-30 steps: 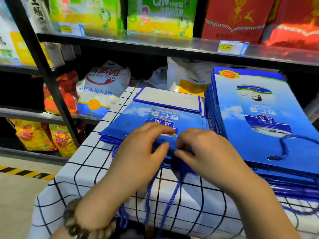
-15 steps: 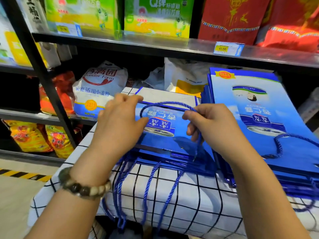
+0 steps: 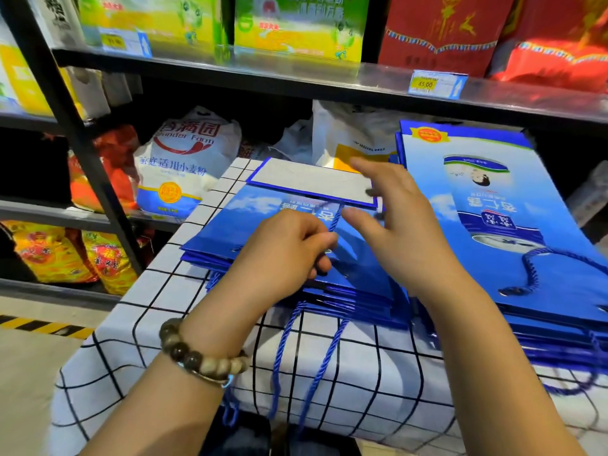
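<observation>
A stack of flat blue paper gift bags (image 3: 243,222) lies on a table with a white, black-checked cloth (image 3: 158,291). A taller stack of the same blue bags (image 3: 513,258) lies to its right. My left hand (image 3: 286,251), with a bead bracelet on the wrist, rests on the top bag of the left stack and pinches its blue rope handle (image 3: 332,222). My right hand (image 3: 394,222) hovers just beside it over the same bag, fingers spread and holding nothing. More blue rope handles (image 3: 316,366) hang over the table's front edge.
Black metal shelving (image 3: 296,80) stands right behind the table, with green and red gift boxes above and a price tag (image 3: 434,83). A white flour sack (image 3: 184,166) and yellow-red bags (image 3: 65,255) fill the lower left shelves. Floor with a yellow-black stripe (image 3: 39,325) lies left.
Both hands came back toward me from the bag's far edge. My right hand let go of the rope handle and opened; my left hand now pinches the rope.
</observation>
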The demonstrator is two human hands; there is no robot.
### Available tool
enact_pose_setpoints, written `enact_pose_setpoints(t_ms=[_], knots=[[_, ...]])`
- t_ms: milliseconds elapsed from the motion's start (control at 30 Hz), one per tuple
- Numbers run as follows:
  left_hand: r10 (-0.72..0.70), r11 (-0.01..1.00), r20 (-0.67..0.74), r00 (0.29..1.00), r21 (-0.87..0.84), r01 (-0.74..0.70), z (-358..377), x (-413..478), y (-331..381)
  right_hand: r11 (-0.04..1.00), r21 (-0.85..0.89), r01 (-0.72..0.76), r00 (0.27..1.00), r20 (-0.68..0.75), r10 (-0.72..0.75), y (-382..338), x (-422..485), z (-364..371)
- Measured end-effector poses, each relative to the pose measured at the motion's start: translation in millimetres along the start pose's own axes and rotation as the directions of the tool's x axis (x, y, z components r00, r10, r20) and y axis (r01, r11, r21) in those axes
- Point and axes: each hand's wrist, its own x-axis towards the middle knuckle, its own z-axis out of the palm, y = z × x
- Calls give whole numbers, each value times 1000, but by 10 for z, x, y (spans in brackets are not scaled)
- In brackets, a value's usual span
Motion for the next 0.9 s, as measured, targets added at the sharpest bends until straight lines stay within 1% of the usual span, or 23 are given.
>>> enact_pose_setpoints(t_ms=[33, 67, 100, 133, 233, 300, 400, 467, 500, 533, 567, 600, 633, 667, 733, 767, 833, 900], knots=[[1, 999, 25, 1000, -44, 0, -12, 0, -2, 994, -39, 104, 993, 59, -102, 16, -42, -23], [5, 997, 49, 999, -71, -2, -15, -5, 3, 985, -40, 168, 978, 131, -162, 29, -80, -23], [14, 996, 63, 998, -91, -9, -12, -10, 6, 983, -30, 183, 967, 186, -175, 58, -114, -11], [23, 993, 53, 998, -115, -17, -8, -12, 6, 986, -15, 166, 965, 209, -159, 90, -133, 8], [-18, 958, -23, 1000, -288, 11, -2, -27, -8, 993, 39, 109, 985, 133, -113, 128, -161, 27], [-23, 930, -29, 999, -367, 11, -3, -29, 0, 991, 105, 78, 992, 90, -87, 119, -178, 32], [-7, 912, -47, 999, -410, -13, 15, -32, 25, 980, 200, 5, 997, 77, -21, 80, -182, 27], [34, 919, -64, 997, -391, -56, 24, -60, 8, 988, 158, -2, 996, 90, -12, 59, -188, 9], [90, 946, -69, 994, -307, -107, 11, -78, -28, 996, 92, 1, 995, 102, -11, 61, -189, -13], [161, 977, -54, 986, -136, -167, -16, -97, -72, 1000, -5, 9, 993, 121, -8, 70, -191, -38], [223, 970, -12, 975, 104, -221, -52, -134, -114, 993, -115, 26, 989, 148, -8, 83, -194, -65], [262, 910, 50, 964, 319, -264, -84, -165, -162, 977, -208, 42, 984, 181, -4, 94, -200, -91], [270, 849, 103, 957, 443, -287, -109, -186, -215, 961, -273, 47, 975, 221, 15, 99, -206, -111], [258, 823, 131, 957, 490, -289, -125, -202, -274, 946, -320, 48, 963, 267, 41, 99, -215, -124], [268, 835, 114, 957, 468, -290, -144, -251, -352, 923, -381, 50, 935, 344, 91, 92, -235, -123], [285, 833, 110, 952, 464, -303, -139, -273, -384, 920, -389, 44, 922, 371, 113, 91, -244, -117], [370, 779, 82, 925, 515, -357, -117, -284, -446, 922, -387, 31, 901, 410, 142, 95, -261, -109], [410, 746, 74, 909, 546, -381, -97, -285, -456, 924, -381, 26, 890, 431, 152, 91, -262, -116]])
